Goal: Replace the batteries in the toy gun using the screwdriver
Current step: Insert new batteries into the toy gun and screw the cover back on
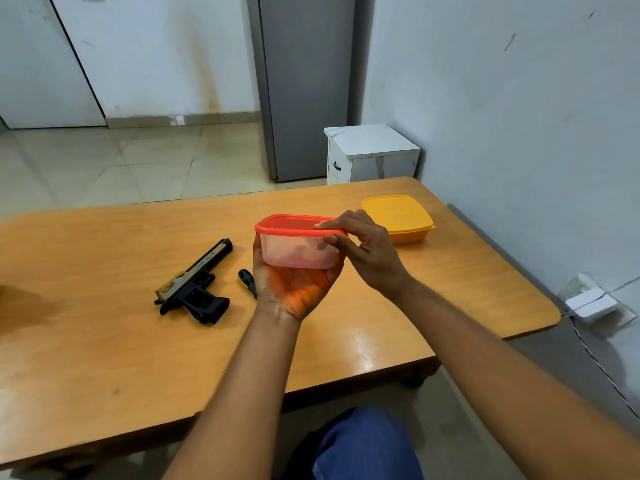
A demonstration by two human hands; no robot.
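Note:
A black and tan toy gun (pixel 194 284) lies on its side on the wooden table (pixel 104 341). Just right of it lies a screwdriver (pixel 246 282) with a black and yellow handle, its tip hidden behind my left wrist. My left hand (pixel 294 285) cradles from below a clear plastic box with a red lid (pixel 298 247), lifted above the table. Dark and red shapes show dimly inside the box. My right hand (pixel 363 251) pinches the right edge of the red lid between thumb and fingers.
A closed yellow box (pixel 398 216) stands at the table's far right. Behind the table stand a small white cabinet (pixel 370 154) and a grey fridge (pixel 304 88). A white wall runs along the right. My knee in blue jeans (pixel 367 445) shows below the table's near edge.

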